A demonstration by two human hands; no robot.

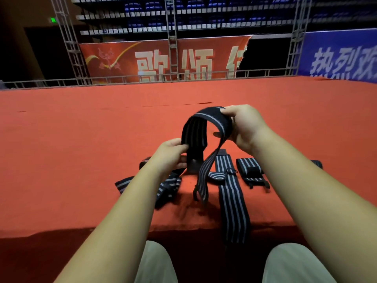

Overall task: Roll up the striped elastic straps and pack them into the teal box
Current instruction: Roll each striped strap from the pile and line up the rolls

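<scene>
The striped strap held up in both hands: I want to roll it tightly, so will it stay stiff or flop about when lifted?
Probably floppy: the strap arches limply between the left hand and right hand, and its free end dangles toward the red surface. It is likely light too, since finger grips alone seem to carry it.

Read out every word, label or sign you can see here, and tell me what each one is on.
"歌颂", then a third character cut off by a tear: on the red banner.
"热烈欢", cut off by the frame edge: on the blue banner.
Too small to read: the green lit sign at upper left.
No lettering shows on the striped strap being held.
</scene>
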